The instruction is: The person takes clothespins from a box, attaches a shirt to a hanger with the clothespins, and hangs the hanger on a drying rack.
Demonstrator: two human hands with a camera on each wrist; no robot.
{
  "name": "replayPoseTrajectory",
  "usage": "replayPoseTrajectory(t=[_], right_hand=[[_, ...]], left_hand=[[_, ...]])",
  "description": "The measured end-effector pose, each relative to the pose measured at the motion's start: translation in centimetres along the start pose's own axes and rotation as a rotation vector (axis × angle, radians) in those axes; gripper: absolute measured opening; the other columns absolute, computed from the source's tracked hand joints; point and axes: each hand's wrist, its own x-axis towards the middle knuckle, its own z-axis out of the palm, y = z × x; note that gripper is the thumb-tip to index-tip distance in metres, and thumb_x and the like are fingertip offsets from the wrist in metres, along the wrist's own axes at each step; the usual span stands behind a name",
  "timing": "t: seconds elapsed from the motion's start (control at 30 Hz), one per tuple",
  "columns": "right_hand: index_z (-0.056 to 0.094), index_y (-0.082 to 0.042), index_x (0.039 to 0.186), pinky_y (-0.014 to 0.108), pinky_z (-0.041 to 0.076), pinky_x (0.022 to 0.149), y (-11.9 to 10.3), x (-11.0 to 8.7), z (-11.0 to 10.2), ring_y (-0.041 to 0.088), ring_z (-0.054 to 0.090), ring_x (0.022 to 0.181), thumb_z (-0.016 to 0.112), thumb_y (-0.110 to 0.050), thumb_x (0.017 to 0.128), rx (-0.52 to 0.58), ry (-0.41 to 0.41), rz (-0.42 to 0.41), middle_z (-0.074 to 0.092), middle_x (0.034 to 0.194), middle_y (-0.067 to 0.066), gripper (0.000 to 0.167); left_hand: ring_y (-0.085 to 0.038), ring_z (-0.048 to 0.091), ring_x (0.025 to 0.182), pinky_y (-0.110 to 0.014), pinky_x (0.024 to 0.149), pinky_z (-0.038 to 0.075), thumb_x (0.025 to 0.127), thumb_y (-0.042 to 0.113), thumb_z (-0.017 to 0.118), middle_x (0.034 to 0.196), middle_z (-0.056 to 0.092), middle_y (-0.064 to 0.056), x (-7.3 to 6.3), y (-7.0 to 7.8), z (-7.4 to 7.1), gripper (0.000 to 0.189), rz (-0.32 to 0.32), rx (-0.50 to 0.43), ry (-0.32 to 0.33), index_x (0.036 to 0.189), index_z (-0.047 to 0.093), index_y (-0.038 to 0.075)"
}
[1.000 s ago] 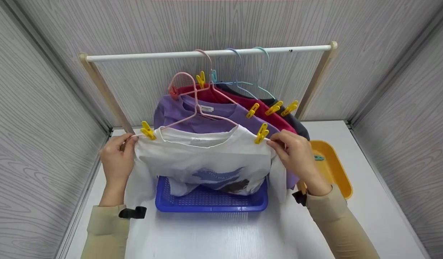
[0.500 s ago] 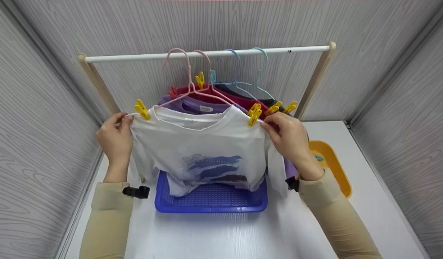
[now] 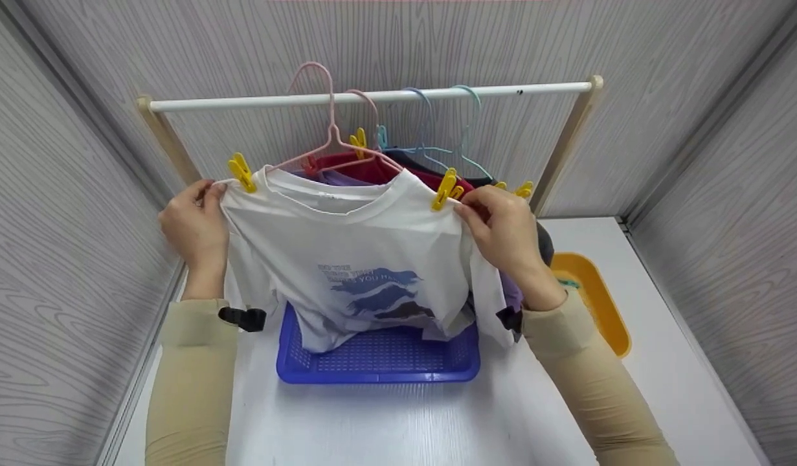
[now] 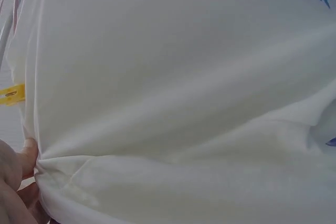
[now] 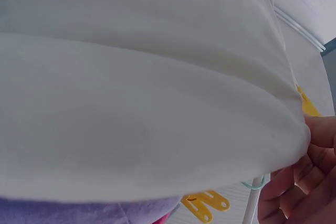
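Observation:
A white long-sleeved shirt with a blue print hangs on a pink hanger. Yellow clothespins clip it at both shoulders. My left hand pinches the shoulder at the left between thumb and fingers; the left wrist view shows the cloth pulled into folds there. At the other shoulder my right hand pinches the fabric, just outside the second clothespin. The hanger's hook rises above the white rod; whether it touches the rod I cannot tell.
Behind the shirt, a purple top, a red one and a dark one hang from the rod on pink, blue and green hangers. A blue basket stands below. An orange tray with a green clothespin lies at the right.
Both hands have raised the white shirt and its hanger, moving them slightly left. The hook has risen from below the rod to above it. More of the print shows.

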Motion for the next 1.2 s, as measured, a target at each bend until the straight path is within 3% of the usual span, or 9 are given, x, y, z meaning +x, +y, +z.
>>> replayPoseTrajectory(t=[0.17,0.33,0.6,0.77,0.83,0.97,1.2], right_hand=[[0.071,-0.001,0.089,0.030,0.045,0.058,-0.4,0.0,0.5,0.019,0.052,0.064,0.071,-0.014,0.092,0.021,-0.027,0.012,0.066,0.080,0.009,0.014],[0.071,-0.003,0.090,0.031,0.045,0.059,-0.4,0.1,1.1,0.019,0.052,0.065,0.071,-0.016,0.092,0.022,-0.070,0.006,0.066,0.081,0.007,0.013],[0.078,-0.007,0.090,0.035,0.049,0.061,0.4,-0.9,2.1,0.019,0.054,0.069,0.075,-0.021,0.089,-0.101,-0.083,0.000,0.061,0.082,0.005,0.014],[0.078,-0.009,0.097,0.037,0.051,0.065,0.9,-1.8,2.2,0.022,0.053,0.076,0.075,-0.022,0.089,-0.143,-0.087,-0.042,0.058,0.088,0.008,0.016],[0.077,-0.008,0.102,0.036,0.050,0.067,1.0,-2.4,1.9,0.022,0.052,0.077,0.075,-0.023,0.089,-0.129,-0.087,-0.044,0.058,0.092,0.009,0.019],[0.072,-0.007,0.113,0.034,0.049,0.071,1.5,-3.6,0.9,0.021,0.054,0.082,0.073,-0.023,0.091,-0.086,-0.087,-0.057,0.061,0.102,0.009,0.027],[0.064,-0.009,0.128,0.041,0.048,0.090,3.0,-6.3,-1.7,0.023,0.055,0.106,0.071,-0.025,0.092,-0.039,-0.107,-0.045,0.060,0.120,0.009,0.039]], left_hand=[[-0.024,0.069,0.097,-0.034,0.087,0.052,0.094,0.032,0.067,0.109,0.072,-0.011,0.1,-0.6,0.1,0.032,-0.031,0.018,-0.022,0.112,0.074,0.006],[-0.027,0.067,0.098,-0.040,0.089,0.049,0.096,0.028,0.066,0.108,0.071,-0.014,-0.2,-1.7,0.2,0.032,-0.017,0.037,-0.042,0.113,0.073,0.002],[-0.041,0.059,0.110,-0.051,0.095,0.044,0.096,0.016,0.063,0.116,0.064,-0.025,-1.3,-3.9,0.8,0.035,0.113,0.031,-0.185,0.125,0.063,-0.004],[-0.043,0.057,0.106,-0.054,0.088,0.045,0.096,0.011,0.062,0.116,0.060,-0.028,-2.7,-4.3,1.1,0.038,0.189,0.019,-0.264,0.131,0.058,-0.004],[-0.043,0.056,0.111,-0.056,0.090,0.045,0.098,0.014,0.060,0.122,0.059,-0.027,-3.3,-4.3,1.0,0.039,0.215,0.028,-0.286,0.132,0.057,-0.002],[-0.045,0.053,0.118,-0.058,0.095,0.042,0.100,0.021,0.058,0.128,0.057,-0.025,-4.4,-4.4,0.8,0.038,0.271,0.058,-0.294,0.132,0.058,0.000],[-0.049,0.054,0.114,-0.062,0.092,0.042,0.102,0.031,0.053,0.131,0.055,-0.027,-6.5,-4.8,-0.3,0.044,0.390,0.120,-0.286,0.132,0.058,-0.001]])
